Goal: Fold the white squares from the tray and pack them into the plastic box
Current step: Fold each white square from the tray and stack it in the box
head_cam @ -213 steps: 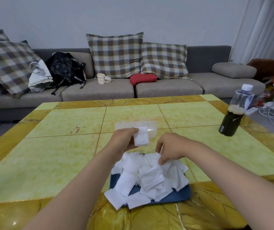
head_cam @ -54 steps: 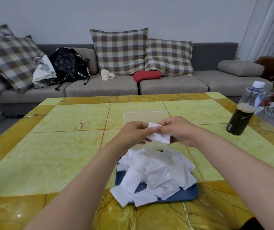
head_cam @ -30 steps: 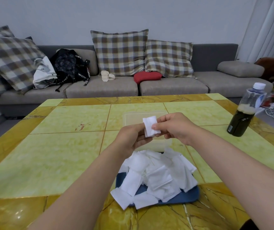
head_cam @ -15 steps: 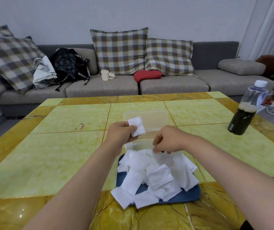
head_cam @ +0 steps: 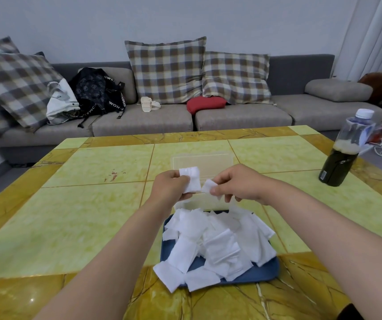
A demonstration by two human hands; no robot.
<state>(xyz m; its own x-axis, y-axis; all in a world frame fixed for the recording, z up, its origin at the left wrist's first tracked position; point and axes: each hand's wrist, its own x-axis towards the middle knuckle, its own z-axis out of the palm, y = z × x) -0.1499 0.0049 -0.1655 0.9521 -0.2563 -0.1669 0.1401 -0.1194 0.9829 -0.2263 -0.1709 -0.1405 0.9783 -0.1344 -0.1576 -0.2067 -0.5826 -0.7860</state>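
Observation:
A heap of white squares (head_cam: pixel 217 245) covers a blue tray (head_cam: pixel 254 274) at the near edge of the table. Just behind the tray stands the clear plastic box (head_cam: pixel 202 161) with its lid up. My left hand (head_cam: pixel 170 187) pinches a folded white square (head_cam: pixel 191 180) above the box. My right hand (head_cam: pixel 238 183) pinches another white square (head_cam: pixel 208 187) by its corner, close beside the folded one. Both hands hover over the box's near side, so its inside is mostly hidden.
A bottle of dark liquid (head_cam: pixel 344 151) stands on the yellow tiled table (head_cam: pixel 81 215) at the right. A grey sofa (head_cam: pixel 243 116) with checked cushions and a black bag (head_cam: pixel 97 93) runs behind the table.
My right hand has lifted from the heap with a fresh white square and come up next to my left hand, which still holds the folded square.

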